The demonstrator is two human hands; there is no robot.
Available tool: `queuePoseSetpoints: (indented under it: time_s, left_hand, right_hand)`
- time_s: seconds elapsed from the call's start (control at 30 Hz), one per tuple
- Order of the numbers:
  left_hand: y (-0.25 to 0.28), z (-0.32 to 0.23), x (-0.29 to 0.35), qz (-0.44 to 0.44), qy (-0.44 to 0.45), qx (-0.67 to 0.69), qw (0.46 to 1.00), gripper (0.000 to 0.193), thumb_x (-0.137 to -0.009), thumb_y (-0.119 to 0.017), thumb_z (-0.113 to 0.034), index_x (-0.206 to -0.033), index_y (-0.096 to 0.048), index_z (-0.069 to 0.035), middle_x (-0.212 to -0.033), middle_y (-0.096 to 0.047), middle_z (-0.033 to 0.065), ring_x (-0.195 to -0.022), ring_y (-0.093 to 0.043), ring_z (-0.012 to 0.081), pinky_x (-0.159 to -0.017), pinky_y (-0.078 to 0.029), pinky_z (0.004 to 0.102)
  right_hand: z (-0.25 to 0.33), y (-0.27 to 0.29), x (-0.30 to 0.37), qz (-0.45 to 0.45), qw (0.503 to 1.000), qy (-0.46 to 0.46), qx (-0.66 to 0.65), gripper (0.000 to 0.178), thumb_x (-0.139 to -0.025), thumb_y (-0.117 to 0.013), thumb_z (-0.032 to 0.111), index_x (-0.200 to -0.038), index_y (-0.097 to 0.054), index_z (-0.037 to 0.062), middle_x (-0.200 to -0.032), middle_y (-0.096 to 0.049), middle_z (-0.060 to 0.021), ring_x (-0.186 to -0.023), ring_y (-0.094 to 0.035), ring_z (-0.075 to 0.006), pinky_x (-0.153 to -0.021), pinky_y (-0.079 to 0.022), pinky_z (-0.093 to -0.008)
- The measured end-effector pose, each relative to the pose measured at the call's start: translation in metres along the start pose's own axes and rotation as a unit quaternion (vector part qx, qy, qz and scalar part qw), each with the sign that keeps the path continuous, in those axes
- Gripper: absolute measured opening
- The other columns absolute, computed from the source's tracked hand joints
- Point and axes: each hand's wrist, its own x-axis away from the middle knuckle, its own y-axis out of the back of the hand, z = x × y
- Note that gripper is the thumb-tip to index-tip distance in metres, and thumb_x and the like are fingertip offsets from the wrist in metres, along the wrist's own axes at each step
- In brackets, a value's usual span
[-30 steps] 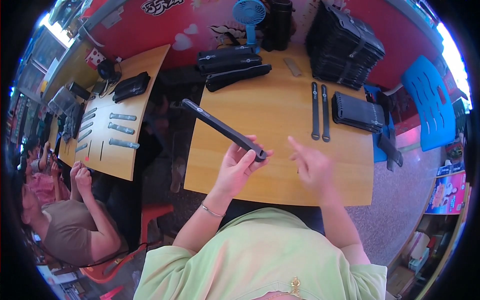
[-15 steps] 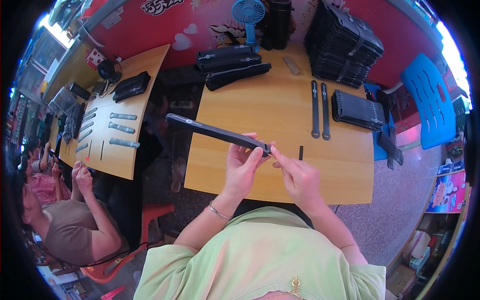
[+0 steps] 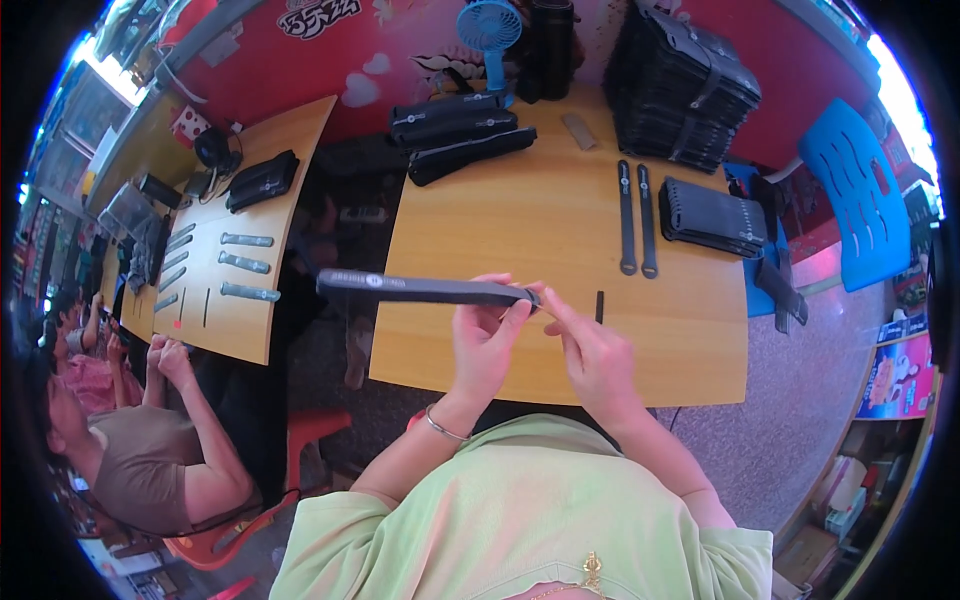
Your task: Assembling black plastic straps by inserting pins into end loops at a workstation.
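My left hand (image 3: 482,345) is closed around one end of a stack of long black straps (image 3: 400,288), held above the table's front half. The stack's rounded far end, with light printing on it, points left. At the held end, my right hand (image 3: 598,352) is closed in a pinch with its index finger against the straps' tip. What is between those fingers is too small to make out. To the right of my hands a short black strip (image 3: 600,306) lies on the table. Two black straps (image 3: 627,220) with looped ends lie side by side farther back.
On the wooden table (image 3: 480,225) stand folded black pouches (image 3: 460,130), a blue fan (image 3: 490,30), a tall pile of black cases (image 3: 680,90) and a smaller stack (image 3: 712,215). A blue chair (image 3: 850,190) is at right. A co-worker (image 3: 150,460) sits at another table (image 3: 250,320) on the left.
The free left end of the strap stack has swung down and toward me, so it lies nearly level across the view. Both hands keep their places at its right end.
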Motion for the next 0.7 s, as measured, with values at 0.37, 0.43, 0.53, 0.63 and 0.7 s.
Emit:
queuePoseSetpoints:
  time_s: [0.37,0.43,0.53,0.63,0.7]
  left_hand:
    - [-0.004,0.008,0.001,0.018,-0.125,-0.133,0.983,0.032,-0.086,-0.055,0.008,-0.114,-0.044,-0.002,-0.104,-0.056,0.0099,-0.102,-0.060,0.0193,-0.085,-0.049,0.0267]
    - [-0.003,0.008,0.002,0.008,-0.123,-0.138,0.983,0.032,-0.086,-0.055,0.007,-0.114,-0.043,-0.003,-0.105,-0.057,0.0113,-0.101,-0.060,0.0205,-0.088,-0.048,0.0295]
    - [0.000,0.008,0.002,0.008,-0.103,-0.125,0.987,0.032,-0.086,-0.056,0.007,-0.114,-0.043,-0.003,-0.105,-0.058,0.0097,-0.100,-0.060,0.0194,-0.088,-0.048,0.0296]
    - [0.004,0.002,0.001,0.057,-0.035,-0.131,0.989,0.040,-0.087,-0.057,0.005,-0.123,-0.040,-0.002,-0.105,-0.058,0.0091,-0.098,-0.060,0.0175,-0.086,-0.049,0.0278]
    - [0.011,-0.001,-0.007,0.073,-0.002,-0.132,0.989,0.046,-0.087,-0.058,0.003,-0.128,-0.039,-0.001,-0.107,-0.057,0.0096,-0.096,-0.060,0.0143,-0.085,-0.050,0.0272]
  right_hand:
    - [0.010,-0.007,-0.009,0.075,0.800,-0.304,-0.511,0.040,-0.096,-0.043,0.009,-0.136,-0.036,0.0107,-0.073,-0.060,-0.0058,-0.048,-0.032,-0.0018,-0.044,-0.024,-0.0158]
    - [0.010,-0.008,-0.010,0.072,0.805,-0.298,-0.508,0.038,-0.096,-0.043,0.007,-0.133,-0.039,0.0100,-0.074,-0.061,-0.0055,-0.049,-0.037,-0.0026,-0.045,-0.027,-0.0161]
    - [-0.001,-0.019,-0.009,0.032,0.874,-0.220,-0.432,0.033,-0.094,-0.045,0.004,-0.127,-0.046,0.0079,-0.076,-0.062,-0.0056,-0.055,-0.049,-0.0052,-0.049,-0.034,-0.0177]
    - [-0.006,-0.017,-0.015,-0.002,0.943,-0.128,-0.307,0.026,-0.092,-0.049,0.001,-0.117,-0.054,0.0050,-0.077,-0.066,-0.0074,-0.064,-0.061,-0.0110,-0.054,-0.042,-0.0216]
    - [-0.001,-0.010,-0.020,0.000,0.959,-0.109,-0.260,0.021,-0.090,-0.052,0.001,-0.110,-0.058,0.0036,-0.076,-0.068,-0.0089,-0.070,-0.067,-0.0148,-0.057,-0.047,-0.0243]
